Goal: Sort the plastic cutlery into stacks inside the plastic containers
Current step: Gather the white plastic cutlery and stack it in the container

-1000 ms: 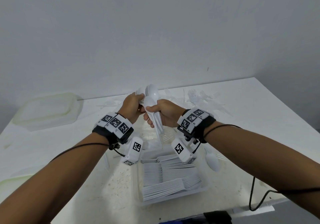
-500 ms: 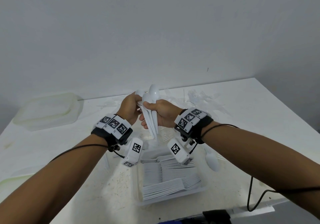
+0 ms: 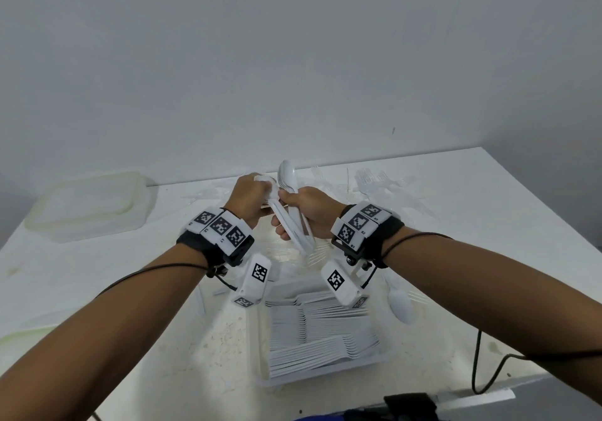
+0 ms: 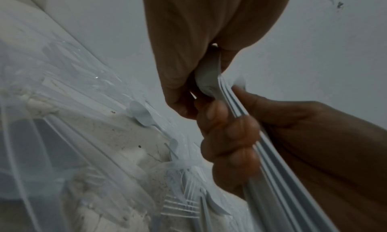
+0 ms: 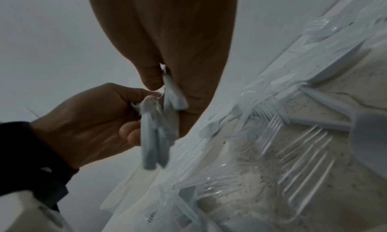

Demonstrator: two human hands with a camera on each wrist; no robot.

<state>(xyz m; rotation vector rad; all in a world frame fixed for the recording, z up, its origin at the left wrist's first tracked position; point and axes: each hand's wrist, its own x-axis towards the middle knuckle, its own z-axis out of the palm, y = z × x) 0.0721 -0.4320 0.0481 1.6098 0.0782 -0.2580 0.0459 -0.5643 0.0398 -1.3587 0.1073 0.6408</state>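
A bundle of white plastic spoons [image 3: 288, 181] stands upright over the table, bowls up and handles pointing down. My left hand [image 3: 252, 194] pinches a spoon bowl [image 4: 207, 79] at the top of the bundle. My right hand [image 3: 301, 213] has its fingers [image 4: 230, 136] curled round the handles [image 4: 272, 152]. In the right wrist view the handles [image 5: 154, 136] are blurred. Below the hands lies a clear plastic container [image 3: 257, 339] with neat stacks of white cutlery [image 3: 322, 339] in it.
An empty clear container [image 3: 88, 205] sits at the back left, with a lid [image 3: 16, 339] at the left edge. Loose clear forks [image 3: 374, 183] lie at the back right. One white spoon [image 3: 400, 303] lies right of the filled container. A black cable [image 3: 479, 371] hangs near the front right.
Both hands stay together on the spoon bundle above the container. The handles have swung slightly left and the bundle tilts a little more.
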